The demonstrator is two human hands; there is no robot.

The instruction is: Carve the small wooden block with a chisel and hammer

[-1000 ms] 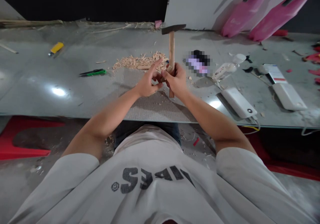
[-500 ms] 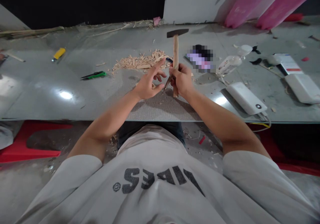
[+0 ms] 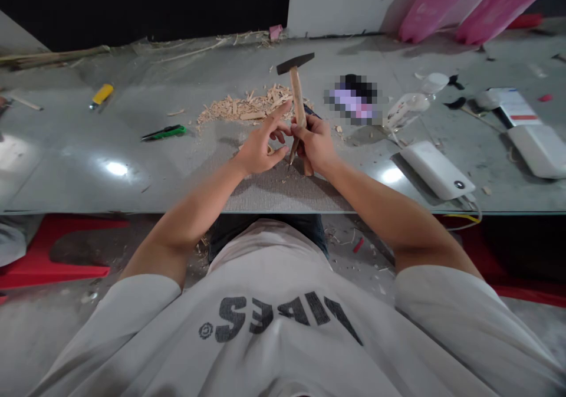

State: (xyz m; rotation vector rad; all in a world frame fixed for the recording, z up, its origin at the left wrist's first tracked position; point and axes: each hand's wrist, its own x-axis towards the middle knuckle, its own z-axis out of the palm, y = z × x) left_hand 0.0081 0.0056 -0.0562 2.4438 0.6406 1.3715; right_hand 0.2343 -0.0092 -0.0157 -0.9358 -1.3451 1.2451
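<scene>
My right hand [image 3: 317,144] is closed around the wooden handle of a hammer [image 3: 298,96]. The hammer stands nearly upright, its dark metal head at the top and leaning to the left. In the same fingers is a slim pointed tool [image 3: 292,156], tip downward; its kind I cannot make out. My left hand [image 3: 260,149] is just left of it, fingers apart and curved, with nothing plainly held. Beneath both hands lies a grey textured mat [image 3: 265,193]. A small pale curved piece, partly hidden, shows by the left fingers. Wood shavings [image 3: 239,109] are heaped beyond the hands.
A green utility knife [image 3: 163,133] and a yellow cutter [image 3: 102,95] lie to the left. On the right are a pixelated object [image 3: 354,99], a clear bottle [image 3: 409,108], a white power bank [image 3: 437,170] with a cable, and another white device [image 3: 537,149]. Pink bottles [image 3: 435,7] stand behind.
The hammer has tilted, its head swinging left and dipping at the left end. My right hand has shifted slightly left with the pointed tool. My left hand has stayed nearly still.
</scene>
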